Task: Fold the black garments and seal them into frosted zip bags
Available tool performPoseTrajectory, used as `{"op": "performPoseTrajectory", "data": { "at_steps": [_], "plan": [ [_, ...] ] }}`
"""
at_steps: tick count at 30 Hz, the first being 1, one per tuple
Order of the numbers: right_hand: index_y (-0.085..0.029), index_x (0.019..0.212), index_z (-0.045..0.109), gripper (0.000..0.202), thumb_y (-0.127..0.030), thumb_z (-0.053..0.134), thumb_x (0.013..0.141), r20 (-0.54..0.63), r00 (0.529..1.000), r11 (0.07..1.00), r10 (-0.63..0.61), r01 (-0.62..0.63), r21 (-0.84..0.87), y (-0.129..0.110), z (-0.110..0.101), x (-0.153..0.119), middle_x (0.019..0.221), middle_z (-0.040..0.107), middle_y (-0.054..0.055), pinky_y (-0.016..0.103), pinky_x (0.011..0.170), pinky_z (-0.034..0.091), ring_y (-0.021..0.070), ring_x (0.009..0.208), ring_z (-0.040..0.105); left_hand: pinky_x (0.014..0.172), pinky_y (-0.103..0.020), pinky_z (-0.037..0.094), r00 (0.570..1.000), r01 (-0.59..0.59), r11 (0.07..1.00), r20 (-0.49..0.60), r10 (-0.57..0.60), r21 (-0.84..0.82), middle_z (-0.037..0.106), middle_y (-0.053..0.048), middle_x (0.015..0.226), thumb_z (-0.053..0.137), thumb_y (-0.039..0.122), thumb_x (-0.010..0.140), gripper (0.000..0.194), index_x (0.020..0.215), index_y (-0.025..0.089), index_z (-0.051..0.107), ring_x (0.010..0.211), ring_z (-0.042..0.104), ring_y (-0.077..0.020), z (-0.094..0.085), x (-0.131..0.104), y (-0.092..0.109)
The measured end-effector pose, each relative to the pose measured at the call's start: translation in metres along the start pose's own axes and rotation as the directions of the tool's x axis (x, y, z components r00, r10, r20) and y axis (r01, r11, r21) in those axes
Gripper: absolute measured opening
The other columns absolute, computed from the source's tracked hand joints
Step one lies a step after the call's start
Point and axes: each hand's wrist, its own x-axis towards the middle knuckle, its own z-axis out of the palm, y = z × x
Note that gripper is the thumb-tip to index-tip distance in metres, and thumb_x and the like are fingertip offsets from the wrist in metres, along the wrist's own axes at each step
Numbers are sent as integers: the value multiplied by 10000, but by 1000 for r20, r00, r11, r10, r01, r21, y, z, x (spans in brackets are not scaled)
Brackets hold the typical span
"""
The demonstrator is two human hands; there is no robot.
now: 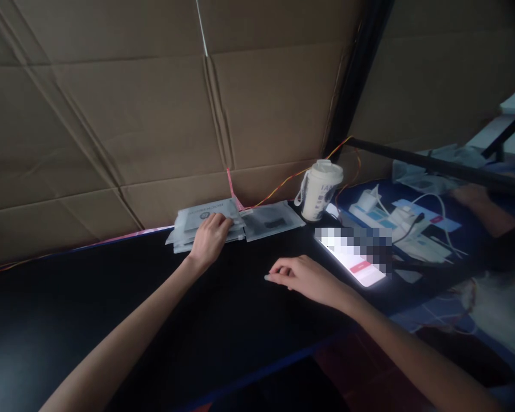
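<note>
On black table [240,326], left hand [211,237] atop packets [195,218], grip unclear, right hand [302,276] loosely curled

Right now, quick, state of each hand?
Left hand: fingers on the plastic pouches; grip can't be told.
Right hand: fingers curled, nothing visibly held; whether fully closed can't be told.
</note>
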Motion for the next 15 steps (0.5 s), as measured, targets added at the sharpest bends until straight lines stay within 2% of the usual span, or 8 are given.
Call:
{"op": "performPoseTrajectory", "data": {
  "at_steps": [2,4,6,8,10,15],
  "plan": [
    [-186,906,691,469,-616,510,856,61,997,976,54,-65,210,8,1,7,827,720,50,249,595,478,135,626,639,669,-313,444,1000,-29,999,-2,29,-15,576,-73,860,377,163,964,245,955,161,621,772,519,-202,-14,-5,13],
    [-154,947,679,581,-672,429,863,129,983,890,127,-171,424,14,4,12,808,709,70,225,520,476,113,569,612,666,-302,446,997,-81,996,0,81,-46,585,-62,862,396,162,962,225,970,161,621,773,527,-193,-28,-15,34],
    [-133,935,675,665,-717,366,857,185,965,785,185,-259,563,17,9,12,755,688,68,189,425,431,90,505,576,643,-300,444,988,-155,982,-9,155,-107,597,-58,859,411,154,957,212,999,155,619,764,537,-191,-42,-31,58],
    [-126,861,665,700,-746,343,841,236,948,733,214,-315,602,18,17,6,673,653,42,163,346,350,66,429,521,610,-302,441,979,-202,963,-23,202,-179,601,-56,825,413,150,956,212,991,143,621,725,542,-188,-53,-49,81],
    [-129,781,636,689,-759,361,823,273,932,726,236,-356,588,16,25,-6,579,598,6,161,312,294,54,374,467,602,-306,448,974,-222,945,-7,227,-239,603,-50,801,412,132,952,214,989,140,622,701,547,-183,-61,-64,98],
    [-165,645,523,561,-705,504,792,271,936,692,224,-348,632,18,46,-34,437,427,-78,169,330,265,43,345,377,611,-314,469,971,-211,908,30,237,-362,628,-40,819,430,113,944,194,1011,153,608,705,564,-177,-65,-83,120]
  ]
}}
